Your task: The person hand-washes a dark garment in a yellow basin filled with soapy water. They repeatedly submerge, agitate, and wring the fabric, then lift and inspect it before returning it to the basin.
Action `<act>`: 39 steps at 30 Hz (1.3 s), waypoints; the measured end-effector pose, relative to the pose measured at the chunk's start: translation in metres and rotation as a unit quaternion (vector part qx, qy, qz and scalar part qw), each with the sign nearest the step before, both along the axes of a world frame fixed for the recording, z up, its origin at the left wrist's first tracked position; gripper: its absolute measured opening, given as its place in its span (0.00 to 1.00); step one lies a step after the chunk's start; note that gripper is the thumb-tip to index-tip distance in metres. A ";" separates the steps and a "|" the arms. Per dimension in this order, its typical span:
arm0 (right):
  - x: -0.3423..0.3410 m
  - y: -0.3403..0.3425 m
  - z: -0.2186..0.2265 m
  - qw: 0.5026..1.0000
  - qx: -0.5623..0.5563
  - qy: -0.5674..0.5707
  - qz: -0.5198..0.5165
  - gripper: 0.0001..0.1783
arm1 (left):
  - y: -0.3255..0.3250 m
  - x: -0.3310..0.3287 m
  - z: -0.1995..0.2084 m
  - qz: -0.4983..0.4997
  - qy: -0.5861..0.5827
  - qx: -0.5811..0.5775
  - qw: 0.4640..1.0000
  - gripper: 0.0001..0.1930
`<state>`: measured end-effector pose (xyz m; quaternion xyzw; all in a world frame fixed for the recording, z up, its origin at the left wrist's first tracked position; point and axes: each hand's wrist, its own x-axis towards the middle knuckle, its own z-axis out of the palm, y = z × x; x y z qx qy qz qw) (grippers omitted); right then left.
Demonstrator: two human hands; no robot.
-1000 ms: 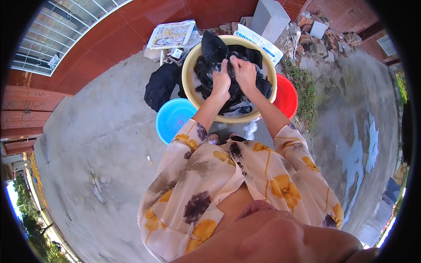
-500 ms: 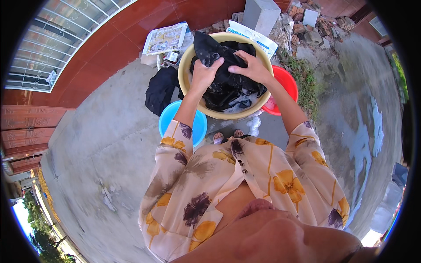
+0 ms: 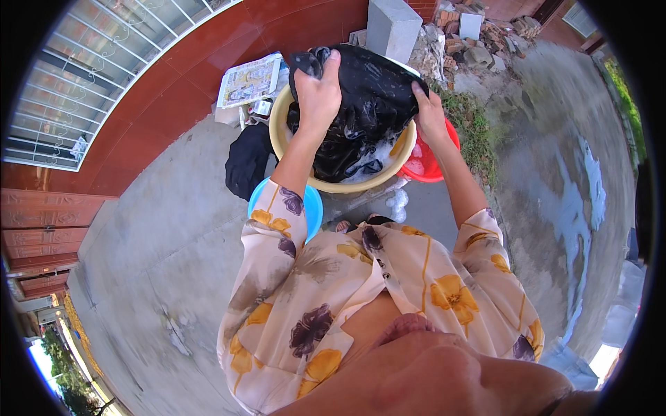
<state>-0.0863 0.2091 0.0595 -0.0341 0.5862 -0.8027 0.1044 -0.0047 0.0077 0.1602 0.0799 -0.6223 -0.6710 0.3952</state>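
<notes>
A wet black garment (image 3: 371, 78) is stretched between my two hands over a large cream basin (image 3: 355, 187); its exact kind cannot be made out. At its upper left, my left hand (image 3: 319, 97) grips a bunched part of the cloth. My right hand (image 3: 431, 116) pinches the right edge, thumb against the fabric. The lower part of the black cloth drops into the basin, where whitish suds (image 3: 383, 151) show at the right. Whether one piece or several lie inside cannot be told.
A blue basin (image 3: 314, 210) stands near left and a red basin (image 3: 431, 166) with suds at the right. Dark cloth (image 3: 247, 154) lies left of the cream basin. Behind are a printed sheet (image 3: 248, 80), a grey block (image 3: 393, 29) and brick rubble (image 3: 479, 50).
My hands have moved apart, the left up and the right outward to the right. The black garment has been lifted and spread between them, now covering the basin's far rim.
</notes>
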 end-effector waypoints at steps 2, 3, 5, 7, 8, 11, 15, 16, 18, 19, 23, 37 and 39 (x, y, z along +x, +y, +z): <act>0.002 -0.012 0.047 0.997 -0.075 0.002 -0.029 0.17 | 0.004 -0.008 0.021 -0.030 0.057 0.020 0.998 0.11; 0.001 -0.018 0.068 0.993 -0.105 0.007 -0.043 0.17 | 0.005 -0.012 0.034 -0.043 0.084 0.028 0.995 0.11; -0.001 -0.021 0.109 0.992 -0.108 0.038 -0.047 0.17 | 0.011 -0.016 0.062 -0.049 0.117 0.060 0.990 0.13; -0.025 -0.024 0.138 0.986 -0.144 0.077 -0.018 0.17 | 0.013 -0.036 0.096 -0.074 0.184 0.096 0.975 0.08; -0.055 -0.018 0.136 0.981 -0.180 0.078 -0.006 0.17 | 0.016 -0.035 0.113 -0.089 0.181 0.105 0.974 0.08; -0.046 -0.041 0.187 0.988 -0.136 0.065 -0.024 0.15 | 0.008 -0.030 0.143 -0.091 0.253 0.113 0.956 0.09; -0.055 -0.058 0.211 0.969 -0.215 0.101 0.066 0.15 | -0.017 -0.013 0.148 -0.035 0.147 0.087 0.985 0.12; -0.057 -0.060 0.208 0.967 -0.224 0.092 0.074 0.14 | -0.027 -0.005 0.140 -0.056 0.113 0.033 0.991 0.14; -0.062 -0.066 0.193 0.971 -0.213 0.038 0.102 0.14 | -0.065 0.005 0.104 -0.078 0.053 -0.114 0.989 0.19; -0.043 -0.074 0.192 0.969 -0.194 0.074 0.135 0.10 | -0.093 0.013 0.070 -0.047 -0.041 -0.135 0.989 0.16; -0.040 -0.082 0.124 0.982 -0.012 0.006 0.191 0.18 | -0.105 0.035 -0.004 -0.078 -0.103 0.076 0.989 0.19; 0.043 -0.160 -0.009 0.875 0.366 0.313 0.053 0.17 | 0.005 0.034 -0.106 0.097 -0.214 0.361 0.902 0.18; 0.078 -0.159 -0.006 0.866 0.333 0.358 0.107 0.21 | -0.031 0.034 -0.199 -0.158 0.074 0.447 0.877 0.15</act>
